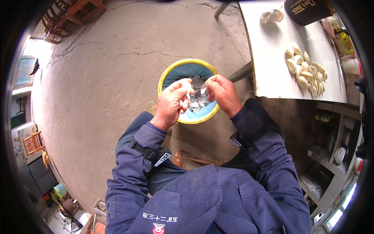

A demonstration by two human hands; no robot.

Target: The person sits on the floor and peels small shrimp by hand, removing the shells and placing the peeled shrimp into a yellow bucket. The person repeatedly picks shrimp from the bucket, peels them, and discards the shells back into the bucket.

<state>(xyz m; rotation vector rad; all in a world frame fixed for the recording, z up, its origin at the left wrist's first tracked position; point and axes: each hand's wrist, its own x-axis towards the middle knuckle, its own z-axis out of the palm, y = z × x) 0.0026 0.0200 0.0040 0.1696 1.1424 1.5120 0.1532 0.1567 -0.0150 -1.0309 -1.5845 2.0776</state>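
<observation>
Both my hands are raised over a round bin (215,115) with a yellow rim and a blue liner. In my left hand (169,102) a pale garlic piece (188,87) sits between thumb and fingers, partly hidden. Another pale bit, perhaps a clove, shows under the curled fingers. My right hand (224,93) pinches a thin whitish flake of garlic skin (203,88) between thumb and forefinger. Below the hands, loose garlic skins (197,103) lie inside the bin.
At right, a white table (268,67) bears a pile of peeled garlic cloves (306,71), a garlic bulb (271,16), a dark cap (306,11) and a yellow packet (344,44). Shelves (327,163) stand below right. Wooden chairs (79,11) are at far left on the cracked concrete floor (117,73).
</observation>
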